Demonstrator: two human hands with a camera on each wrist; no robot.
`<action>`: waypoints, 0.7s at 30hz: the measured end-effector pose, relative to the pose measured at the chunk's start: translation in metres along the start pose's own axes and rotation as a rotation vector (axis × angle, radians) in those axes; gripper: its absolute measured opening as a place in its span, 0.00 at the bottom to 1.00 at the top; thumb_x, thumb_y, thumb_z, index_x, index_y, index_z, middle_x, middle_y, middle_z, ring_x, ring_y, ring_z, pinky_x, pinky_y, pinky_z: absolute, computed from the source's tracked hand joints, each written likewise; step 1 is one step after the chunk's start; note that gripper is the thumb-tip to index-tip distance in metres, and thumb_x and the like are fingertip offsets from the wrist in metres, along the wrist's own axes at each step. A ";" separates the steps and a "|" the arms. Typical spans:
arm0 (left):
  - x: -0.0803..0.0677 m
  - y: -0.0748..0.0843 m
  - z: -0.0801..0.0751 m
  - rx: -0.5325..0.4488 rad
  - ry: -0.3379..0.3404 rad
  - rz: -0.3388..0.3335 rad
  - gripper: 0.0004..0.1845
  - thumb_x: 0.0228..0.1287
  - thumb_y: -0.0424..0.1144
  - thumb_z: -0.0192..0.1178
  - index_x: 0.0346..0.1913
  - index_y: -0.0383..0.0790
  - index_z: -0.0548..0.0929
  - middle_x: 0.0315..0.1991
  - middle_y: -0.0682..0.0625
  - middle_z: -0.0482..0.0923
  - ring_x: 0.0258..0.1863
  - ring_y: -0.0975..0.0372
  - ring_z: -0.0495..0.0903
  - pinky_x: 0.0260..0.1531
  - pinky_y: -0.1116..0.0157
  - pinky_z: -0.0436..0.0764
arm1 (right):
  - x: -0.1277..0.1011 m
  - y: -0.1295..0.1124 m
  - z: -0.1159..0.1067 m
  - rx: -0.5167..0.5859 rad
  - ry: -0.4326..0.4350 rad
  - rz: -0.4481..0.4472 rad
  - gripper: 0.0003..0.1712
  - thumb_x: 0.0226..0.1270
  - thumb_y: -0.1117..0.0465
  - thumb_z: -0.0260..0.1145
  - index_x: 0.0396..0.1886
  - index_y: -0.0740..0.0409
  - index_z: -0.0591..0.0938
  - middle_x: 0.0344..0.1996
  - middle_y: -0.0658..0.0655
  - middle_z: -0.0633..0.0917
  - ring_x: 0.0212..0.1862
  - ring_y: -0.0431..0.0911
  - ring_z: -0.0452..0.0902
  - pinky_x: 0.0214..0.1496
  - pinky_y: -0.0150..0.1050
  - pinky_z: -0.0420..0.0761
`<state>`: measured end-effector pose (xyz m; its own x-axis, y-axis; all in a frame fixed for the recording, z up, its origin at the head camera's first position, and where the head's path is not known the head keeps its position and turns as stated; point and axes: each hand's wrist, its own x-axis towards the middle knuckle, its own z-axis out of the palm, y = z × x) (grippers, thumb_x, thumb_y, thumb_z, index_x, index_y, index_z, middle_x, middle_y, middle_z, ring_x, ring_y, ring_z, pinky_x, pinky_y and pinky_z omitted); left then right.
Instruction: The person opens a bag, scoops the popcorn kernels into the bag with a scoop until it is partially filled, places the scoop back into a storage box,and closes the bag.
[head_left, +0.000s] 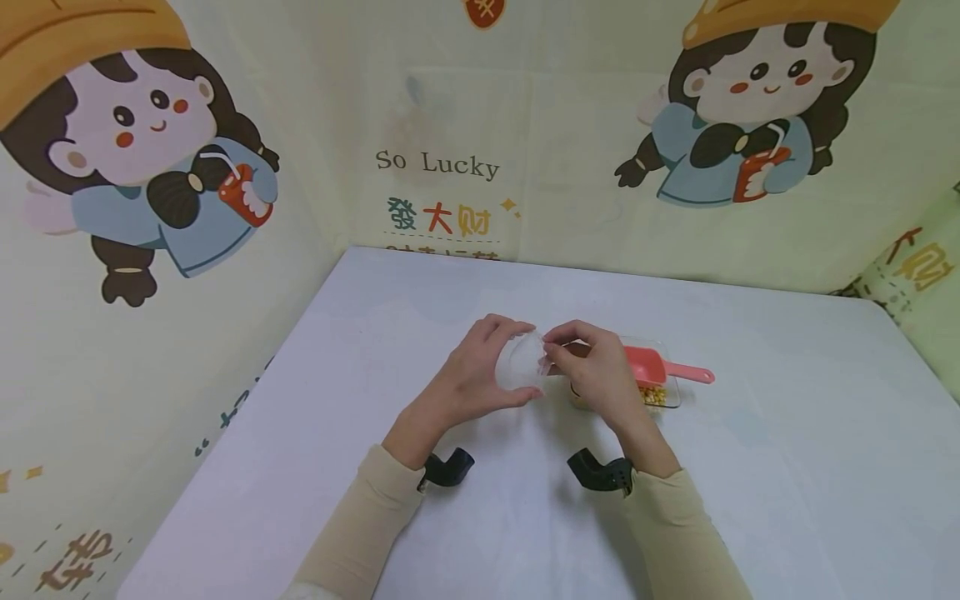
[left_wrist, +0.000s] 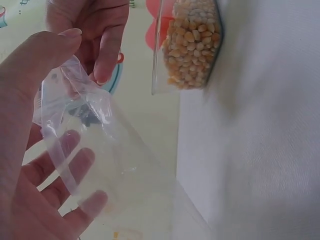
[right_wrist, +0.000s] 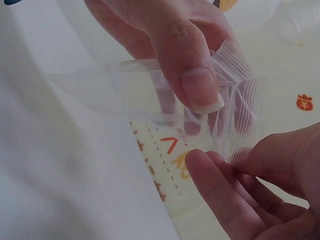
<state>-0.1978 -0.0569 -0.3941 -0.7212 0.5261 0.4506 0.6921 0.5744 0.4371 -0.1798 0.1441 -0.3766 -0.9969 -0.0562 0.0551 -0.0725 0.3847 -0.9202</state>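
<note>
A clear plastic zip-lock bag [head_left: 519, 365] is held up above the table between both hands. My left hand [head_left: 474, 367] holds it from the left, thumb on one side and fingers spread behind the film. With thumb and fingertips, my right hand [head_left: 606, 371] pinches the bag's ridged zip edge [right_wrist: 237, 115]. In the left wrist view the bag's film [left_wrist: 125, 160] hangs down, with no contents visible. Beyond the right hand stands a clear container of corn kernels [left_wrist: 192, 47], partly covered by that hand in the head view.
A pink scoop [head_left: 647, 365] lies across the container, its handle pointing right. The white table [head_left: 795, 450] ends at a back wall hung with printed cloth [head_left: 570, 167]. Black wrist camera mounts [head_left: 450, 468] stick out inward from both wrists.
</note>
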 end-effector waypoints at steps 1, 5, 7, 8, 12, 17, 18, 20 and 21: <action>0.000 0.000 0.000 -0.005 -0.006 -0.005 0.41 0.48 0.52 0.77 0.65 0.47 0.71 0.57 0.50 0.71 0.57 0.59 0.72 0.54 0.59 0.81 | 0.000 0.000 0.000 -0.006 -0.001 0.001 0.14 0.70 0.60 0.65 0.50 0.63 0.83 0.47 0.61 0.84 0.42 0.49 0.86 0.45 0.35 0.85; -0.001 0.001 -0.001 -0.034 -0.032 -0.028 0.40 0.49 0.51 0.76 0.66 0.48 0.71 0.59 0.51 0.71 0.58 0.59 0.71 0.55 0.59 0.81 | 0.000 0.000 -0.002 -0.020 0.000 0.012 0.13 0.70 0.59 0.65 0.49 0.61 0.84 0.47 0.61 0.84 0.42 0.49 0.86 0.45 0.36 0.86; -0.001 0.001 -0.001 -0.042 -0.043 -0.033 0.41 0.50 0.50 0.76 0.67 0.48 0.71 0.60 0.51 0.71 0.59 0.60 0.70 0.56 0.60 0.81 | -0.001 -0.001 -0.003 -0.031 0.001 0.025 0.12 0.70 0.59 0.65 0.48 0.59 0.84 0.47 0.60 0.84 0.42 0.49 0.86 0.45 0.37 0.86; -0.001 0.001 -0.001 -0.043 -0.049 -0.034 0.41 0.51 0.50 0.76 0.68 0.48 0.70 0.60 0.51 0.71 0.60 0.60 0.70 0.57 0.60 0.80 | -0.001 -0.001 -0.004 -0.034 -0.001 0.032 0.11 0.70 0.59 0.65 0.48 0.59 0.84 0.47 0.60 0.84 0.42 0.49 0.86 0.46 0.37 0.86; -0.002 0.002 0.000 -0.029 -0.063 -0.039 0.42 0.52 0.51 0.75 0.69 0.49 0.69 0.60 0.52 0.71 0.60 0.61 0.69 0.57 0.62 0.80 | -0.001 -0.001 -0.008 -0.050 -0.020 0.053 0.12 0.71 0.58 0.64 0.49 0.57 0.84 0.47 0.59 0.85 0.42 0.48 0.86 0.48 0.39 0.86; -0.003 0.002 -0.001 -0.023 -0.071 -0.056 0.42 0.52 0.52 0.75 0.70 0.49 0.69 0.60 0.53 0.71 0.58 0.62 0.70 0.57 0.62 0.80 | -0.004 0.000 -0.020 0.007 -0.026 0.052 0.12 0.72 0.57 0.63 0.50 0.57 0.82 0.43 0.61 0.87 0.39 0.48 0.88 0.49 0.37 0.85; -0.003 0.002 -0.001 -0.024 -0.073 -0.058 0.43 0.52 0.52 0.75 0.70 0.48 0.68 0.60 0.53 0.71 0.58 0.62 0.70 0.57 0.62 0.80 | -0.006 0.000 -0.024 0.018 -0.019 0.048 0.13 0.72 0.57 0.63 0.50 0.57 0.82 0.42 0.61 0.87 0.39 0.48 0.89 0.49 0.36 0.85; -0.003 0.002 -0.001 -0.027 -0.077 -0.062 0.43 0.52 0.52 0.75 0.70 0.48 0.68 0.59 0.53 0.71 0.57 0.62 0.70 0.57 0.62 0.80 | -0.008 0.001 -0.031 0.025 -0.003 0.042 0.13 0.71 0.56 0.64 0.50 0.57 0.82 0.43 0.61 0.87 0.39 0.47 0.89 0.47 0.34 0.85; -0.003 0.002 -0.001 -0.026 -0.079 -0.065 0.43 0.52 0.52 0.75 0.70 0.48 0.68 0.59 0.53 0.71 0.57 0.62 0.70 0.57 0.61 0.79 | -0.009 0.001 -0.035 0.024 0.005 0.037 0.13 0.71 0.55 0.64 0.49 0.57 0.82 0.43 0.62 0.87 0.39 0.47 0.88 0.47 0.34 0.85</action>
<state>-0.1944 -0.0577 -0.3938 -0.7640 0.5369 0.3580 0.6435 0.5928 0.4843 -0.1717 0.1777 -0.3645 -0.9990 -0.0378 0.0223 -0.0345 0.3646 -0.9305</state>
